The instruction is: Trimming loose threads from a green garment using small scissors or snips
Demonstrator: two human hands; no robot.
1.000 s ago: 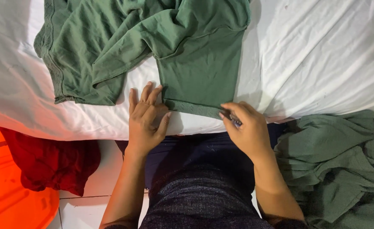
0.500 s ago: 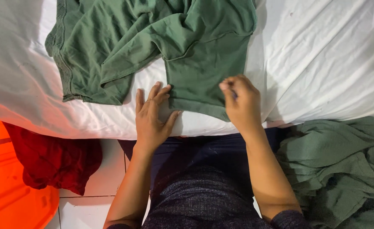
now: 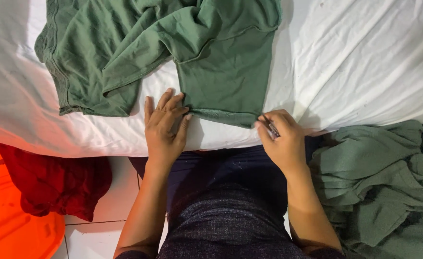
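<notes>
Left hand (image 3: 165, 125) flat, fingers spread on green garment (image 3: 221, 76) hem; right hand (image 3: 281, 141) pinching small dark tool (image 3: 271, 128) at hem corner; risk of fabric snagging if tugged

Left hand (image 3: 165, 125) flat beside green garment (image 3: 182, 52), right hand (image 3: 281, 139) pinching its hem, white sheet (image 3: 355, 62)

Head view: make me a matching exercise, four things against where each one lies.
1. green shirt
2. red cloth
3. pile of green clothes
4. left hand

A. on the floor beside the orange tub
B. flat on the sheet at the shirt's hem
C. spread on the bed
D. heaped at the lower right

Pairs: 1-C, 2-A, 3-D, 4-B
</notes>
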